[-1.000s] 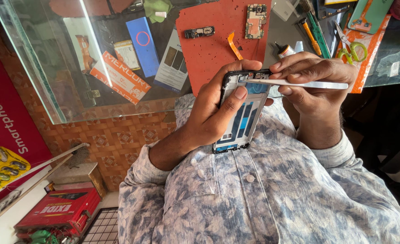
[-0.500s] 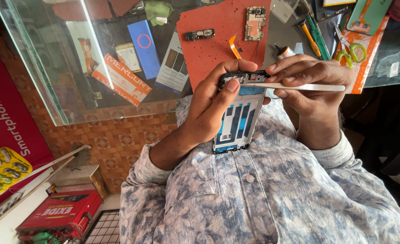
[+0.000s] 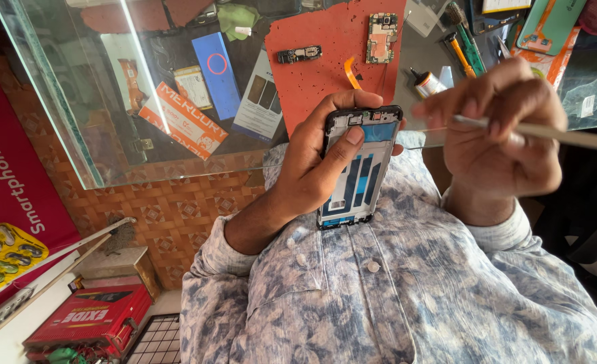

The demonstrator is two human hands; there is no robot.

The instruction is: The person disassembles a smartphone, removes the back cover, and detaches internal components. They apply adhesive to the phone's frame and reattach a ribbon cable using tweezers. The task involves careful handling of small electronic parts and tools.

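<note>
My left hand (image 3: 312, 172) grips an opened phone frame (image 3: 360, 168), black-rimmed with blue and pale strips inside, held upright in front of my chest; the thumb rests on its upper part. My right hand (image 3: 507, 131) holds a thin pale stick-like tool (image 3: 554, 133), whose long end points right. The hand is blurred and sits to the right of the phone, the tool tip apart from it. Beyond the hands lies an orange work mat (image 3: 325, 54) on a glass counter (image 3: 110, 101), with a small circuit board (image 3: 381, 37) and a narrow black part (image 3: 298, 54) on it.
Under the glass lie a blue card (image 3: 217, 74), an orange packet (image 3: 180, 121) and leaflets. Screwdrivers and a small glue bottle (image 3: 428, 82) lie right of the mat. A green phone back (image 3: 548, 23) is at top right. A red box (image 3: 89, 317) sits on the floor at lower left.
My right hand has drawn the tool away from the phone's top edge, moving right. The left hand still holds the phone frame, slightly lower.
</note>
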